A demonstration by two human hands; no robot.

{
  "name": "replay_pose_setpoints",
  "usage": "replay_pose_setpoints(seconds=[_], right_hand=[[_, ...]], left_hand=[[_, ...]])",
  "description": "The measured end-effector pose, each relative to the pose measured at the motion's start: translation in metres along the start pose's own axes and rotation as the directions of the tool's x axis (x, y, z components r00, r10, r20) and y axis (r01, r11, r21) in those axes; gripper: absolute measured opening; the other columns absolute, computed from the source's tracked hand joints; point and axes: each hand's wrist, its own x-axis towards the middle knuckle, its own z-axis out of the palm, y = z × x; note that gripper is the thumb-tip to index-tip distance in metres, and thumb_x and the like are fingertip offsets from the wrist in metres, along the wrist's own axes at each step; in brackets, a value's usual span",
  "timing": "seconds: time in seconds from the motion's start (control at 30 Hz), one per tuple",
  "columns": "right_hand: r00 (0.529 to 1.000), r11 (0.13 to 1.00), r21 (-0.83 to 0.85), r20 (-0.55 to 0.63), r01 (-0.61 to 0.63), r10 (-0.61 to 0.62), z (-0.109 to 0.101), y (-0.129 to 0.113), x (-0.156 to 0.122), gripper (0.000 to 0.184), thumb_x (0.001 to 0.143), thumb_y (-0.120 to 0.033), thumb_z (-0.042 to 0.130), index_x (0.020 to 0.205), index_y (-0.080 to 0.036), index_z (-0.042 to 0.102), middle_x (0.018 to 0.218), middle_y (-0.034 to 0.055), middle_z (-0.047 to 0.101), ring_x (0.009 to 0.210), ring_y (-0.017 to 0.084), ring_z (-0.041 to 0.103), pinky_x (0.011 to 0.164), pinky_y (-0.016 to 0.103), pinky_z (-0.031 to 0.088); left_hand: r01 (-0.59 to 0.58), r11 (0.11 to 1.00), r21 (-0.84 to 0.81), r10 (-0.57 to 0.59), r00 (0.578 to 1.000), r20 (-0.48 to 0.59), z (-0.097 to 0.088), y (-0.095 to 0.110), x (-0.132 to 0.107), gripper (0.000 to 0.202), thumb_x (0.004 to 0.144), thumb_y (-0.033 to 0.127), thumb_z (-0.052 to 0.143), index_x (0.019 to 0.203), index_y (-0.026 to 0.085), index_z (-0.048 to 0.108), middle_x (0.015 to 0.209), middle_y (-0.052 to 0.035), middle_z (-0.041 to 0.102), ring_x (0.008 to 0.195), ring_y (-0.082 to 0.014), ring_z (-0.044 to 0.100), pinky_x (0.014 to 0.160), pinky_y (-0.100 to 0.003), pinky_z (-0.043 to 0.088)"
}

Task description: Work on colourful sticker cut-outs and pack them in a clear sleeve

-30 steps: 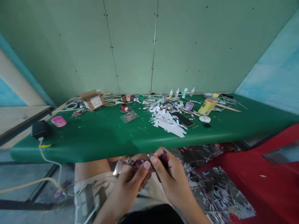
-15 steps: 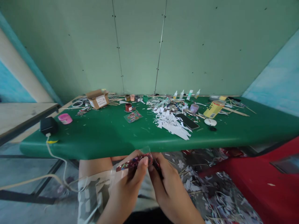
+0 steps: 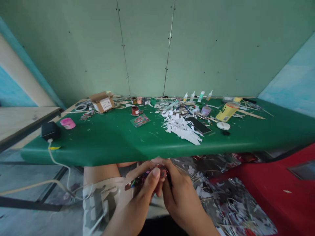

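Note:
Over my lap, just below the table's front edge, my left hand (image 3: 141,190) is closed on a flat, dark red strip with multicoloured flecks (image 3: 137,181). The left thumb presses on top, near the strip's reddish rounded end. My right hand (image 3: 179,186) is closed around that same end, its fingers curled against the left fingertips. A small bit of clear film (image 3: 157,160) shows just above the fingers. The underside of the strip and most of the right fingertips are hidden.
On the green table (image 3: 110,144) lie white paper scraps (image 3: 182,129), a phone (image 3: 199,125), a sticker sheet (image 3: 140,120), a red paint jar (image 3: 135,110), a cardboard box (image 3: 102,102) and a yellow-labelled bottle (image 3: 227,111). A red chair (image 3: 275,186) stands at right. A cable (image 3: 59,167) hangs at left.
Both hands have shifted slightly, and the right fingers have closed in around the rounded end. The strip is tilted more steeply. The clear film that stood up above the fingers shows less.

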Motion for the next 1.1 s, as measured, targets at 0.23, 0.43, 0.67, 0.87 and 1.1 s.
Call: replay_pose_setpoints(seconds=[0.23, 0.43, 0.67, 0.87, 1.1], right_hand=[[0.993, 0.998, 0.013, -0.101, 0.064, -0.062, 0.0, 0.004, 0.001, 0.026, 0.088, -0.014, 0.034, 0.1, -0.017, 0.057, 0.072, 0.0045, 0.068, 0.058, 0.015, 0.065, 0.052, 0.022, 0.049], [0.995, 0.999, -0.013, -0.097, 0.034, -0.035, -0.001, 0.004, 0.0, 0.029, 0.086, -0.012, 0.033, 0.103, -0.016, 0.057, 0.081, 0.008, 0.072, 0.062, 0.017, 0.069, 0.054, 0.024, 0.05], [0.994, 0.995, -0.087, -0.096, 0.043, -0.051, 0.0, 0.006, -0.003, 0.025, 0.085, -0.012, 0.033, 0.093, -0.016, 0.056, 0.066, 0.0047, 0.07, 0.051, 0.017, 0.066, 0.045, 0.023, 0.046], [0.996, 1.0, -0.003, -0.084, 0.027, -0.027, 0.002, 0.007, -0.005, 0.022, 0.086, -0.012, 0.034, 0.094, -0.017, 0.055, 0.07, 0.0047, 0.07, 0.057, 0.015, 0.068, 0.05, 0.021, 0.049], [0.998, 1.0, 0.008, -0.061, 0.013, -0.013, 0.002, 0.007, -0.006, 0.026, 0.084, -0.01, 0.033, 0.094, -0.017, 0.056, 0.069, 0.0049, 0.07, 0.054, 0.017, 0.068, 0.047, 0.022, 0.049]], left_hand=[[0.038, 0.995, -0.088, -0.049, 0.99, -0.131, 0.006, 0.0, 0.002, 0.012, 0.075, 0.031, 0.068, 0.083, 0.022, 0.069, 0.053, 0.0027, 0.051, 0.058, -0.0149, 0.052, 0.048, -0.024, 0.038], [0.251, 0.91, -0.33, -0.241, 0.968, 0.072, 0.012, 0.011, 0.009, 0.016, 0.069, 0.031, 0.068, 0.079, 0.02, 0.064, 0.053, 0.0047, 0.047, 0.048, -0.0098, 0.04, 0.045, -0.021, 0.034], [0.171, 0.949, -0.264, -0.167, 0.985, 0.04, 0.012, 0.015, 0.012, 0.015, 0.072, 0.028, 0.065, 0.062, 0.018, 0.058, 0.056, 0.0029, 0.047, 0.051, -0.0092, 0.04, 0.046, -0.02, 0.035], [0.193, 0.958, -0.214, -0.19, 0.981, 0.035, 0.007, 0.015, 0.012, 0.013, 0.07, 0.028, 0.068, 0.065, 0.018, 0.064, 0.065, -0.0014, 0.057, 0.061, -0.0136, 0.051, 0.055, -0.023, 0.043], [0.299, 0.866, -0.401, -0.264, 0.954, 0.143, 0.008, -0.006, 0.01, 0.021, 0.071, 0.032, 0.069, 0.062, 0.017, 0.057, 0.054, 0.0043, 0.045, 0.05, -0.0075, 0.039, 0.048, -0.019, 0.036]])
